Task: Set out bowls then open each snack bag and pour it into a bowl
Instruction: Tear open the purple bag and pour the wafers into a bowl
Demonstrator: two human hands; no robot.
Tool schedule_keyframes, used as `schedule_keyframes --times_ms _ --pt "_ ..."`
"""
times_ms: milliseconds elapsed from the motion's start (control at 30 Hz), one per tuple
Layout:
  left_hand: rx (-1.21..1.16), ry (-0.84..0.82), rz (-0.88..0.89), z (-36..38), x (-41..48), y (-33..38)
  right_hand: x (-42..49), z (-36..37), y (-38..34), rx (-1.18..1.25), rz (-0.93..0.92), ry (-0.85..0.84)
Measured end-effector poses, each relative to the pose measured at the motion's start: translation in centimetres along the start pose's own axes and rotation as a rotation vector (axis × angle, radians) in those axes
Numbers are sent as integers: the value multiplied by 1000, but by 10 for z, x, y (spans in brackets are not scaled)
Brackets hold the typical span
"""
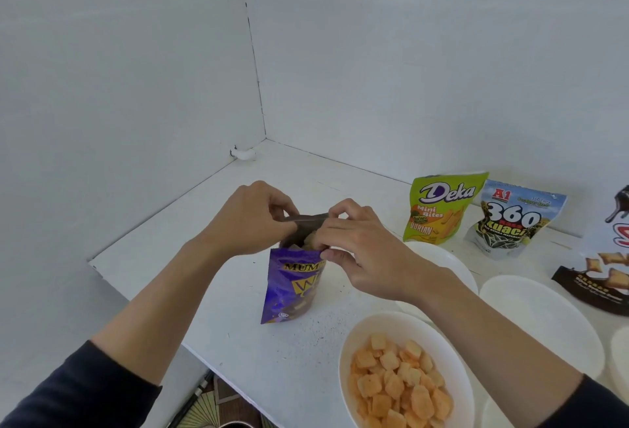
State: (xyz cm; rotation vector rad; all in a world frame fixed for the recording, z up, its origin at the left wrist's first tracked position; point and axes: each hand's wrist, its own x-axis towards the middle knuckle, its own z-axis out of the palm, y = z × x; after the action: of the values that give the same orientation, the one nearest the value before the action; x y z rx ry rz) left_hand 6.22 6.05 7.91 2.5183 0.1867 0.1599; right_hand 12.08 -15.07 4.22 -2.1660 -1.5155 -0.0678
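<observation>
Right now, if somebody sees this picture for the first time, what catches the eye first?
In the centre, the left hand and the right hand pinch the opened top of an upright purple foil snack bag. At lower right, a round white bowl holds orange square crackers. At the back right stands a green Deka snack pouch.

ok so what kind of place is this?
Probably a home or staged snack-prep corner: a plain white table in a bare wall corner, a bowl of orange crackers, the green Deka bag. The left hand and right hand grip a purple bag.
</observation>
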Motion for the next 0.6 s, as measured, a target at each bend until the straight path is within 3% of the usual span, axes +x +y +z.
schedule_keyframes --times_ms 200,300,467,600 --pt "-103 82 -130 -3 7 -19 -2 0 6 28 23 -23" --pt "-89 48 -65 1 4 -14 -2 -2 6 42 50 -34" --pt "-113 -26 13 4 4 -10 -1 3 8 -2 57 150" --pt "-137 18 27 11 3 -12 3 10 8 -28 91 270"
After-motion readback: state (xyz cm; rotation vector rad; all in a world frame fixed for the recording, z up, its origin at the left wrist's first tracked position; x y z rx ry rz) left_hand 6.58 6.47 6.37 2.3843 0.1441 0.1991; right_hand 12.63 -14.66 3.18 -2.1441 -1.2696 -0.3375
